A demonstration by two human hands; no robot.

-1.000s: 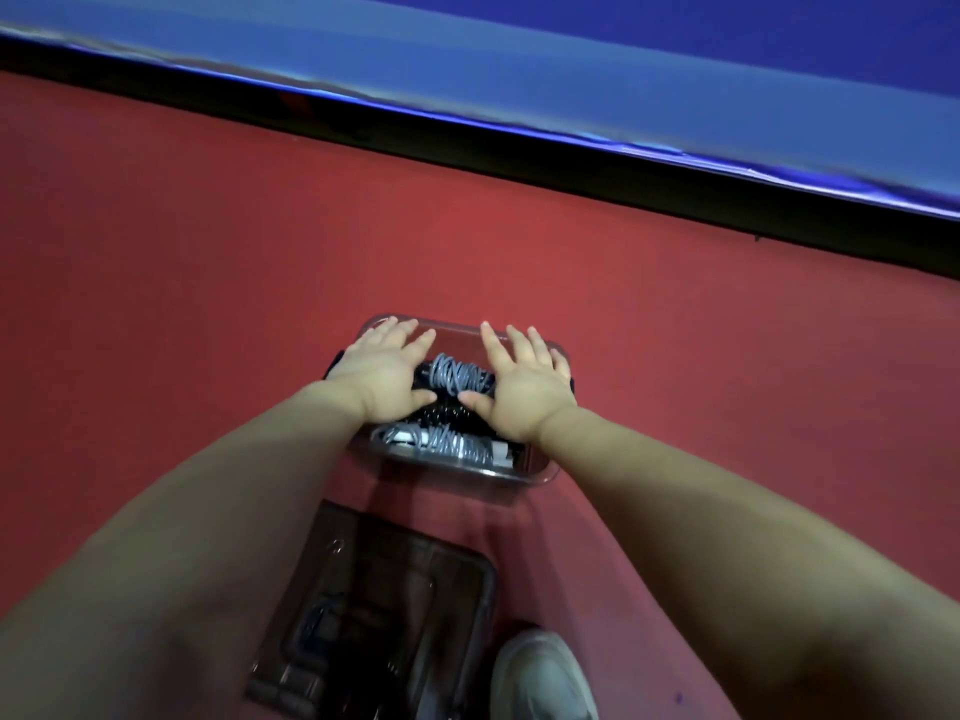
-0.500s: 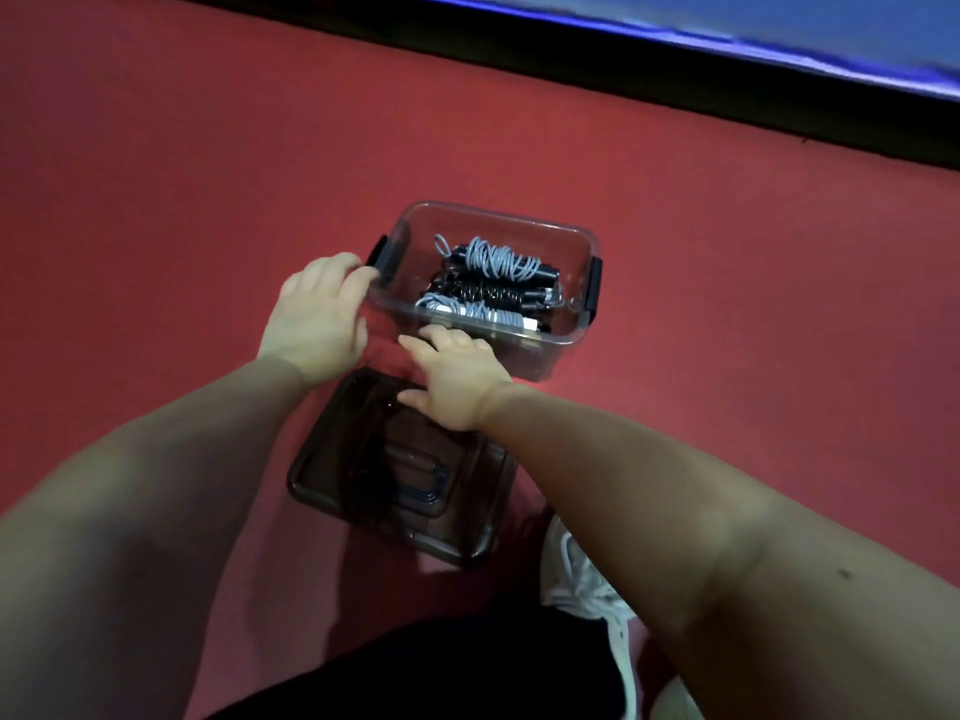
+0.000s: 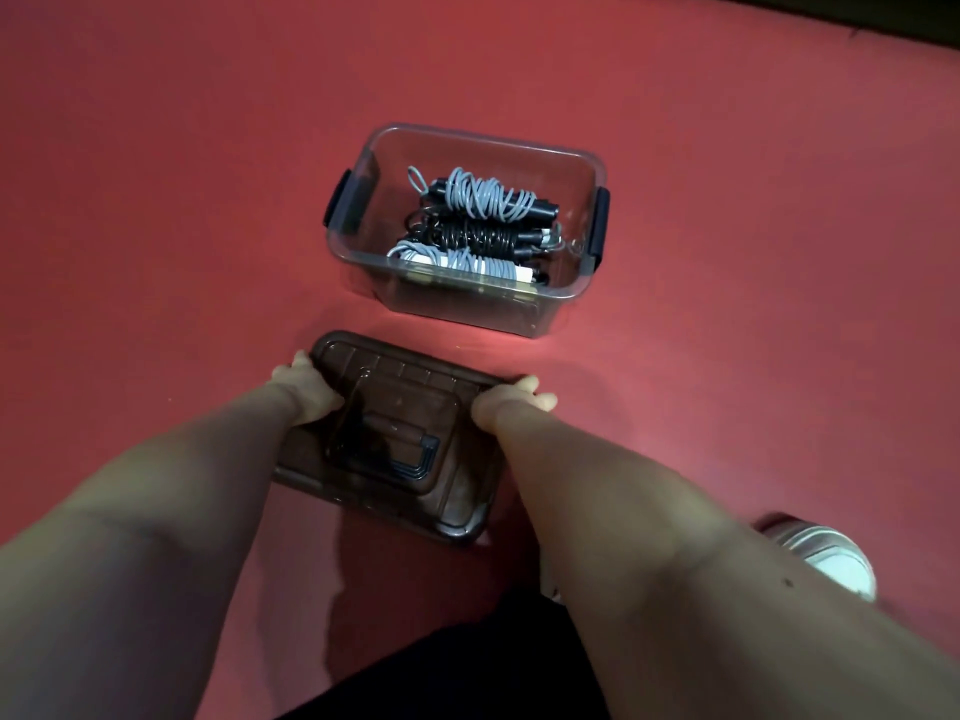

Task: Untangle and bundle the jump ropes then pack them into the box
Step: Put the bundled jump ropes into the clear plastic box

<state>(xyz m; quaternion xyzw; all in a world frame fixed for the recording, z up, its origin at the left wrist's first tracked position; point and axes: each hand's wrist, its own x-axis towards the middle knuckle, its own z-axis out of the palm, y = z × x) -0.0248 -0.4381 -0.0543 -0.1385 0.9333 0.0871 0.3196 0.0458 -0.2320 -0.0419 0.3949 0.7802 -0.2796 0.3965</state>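
A clear plastic box [image 3: 485, 143] with black side latches stands open on the red floor. Inside lie three bundled jump ropes: a grey one [image 3: 485, 197] at the back, a black one [image 3: 480, 233] in the middle and a grey one [image 3: 457, 262] at the front. In front of the box lies its dark translucent lid [image 3: 395, 433]. My left hand [image 3: 306, 389] grips the lid's left edge and my right hand [image 3: 511, 402] grips its right edge. Most of each hand's fingers are hidden behind the wrists or under the lid.
Red floor [image 3: 182, 200] surrounds the box on all sides. A white shoe [image 3: 831, 561] shows at the lower right, and dark clothing [image 3: 467, 667] at the bottom centre.
Both hands left the ropes in the box and drew back to the lid. They now grip its two short edges. The camera has tilted downward.
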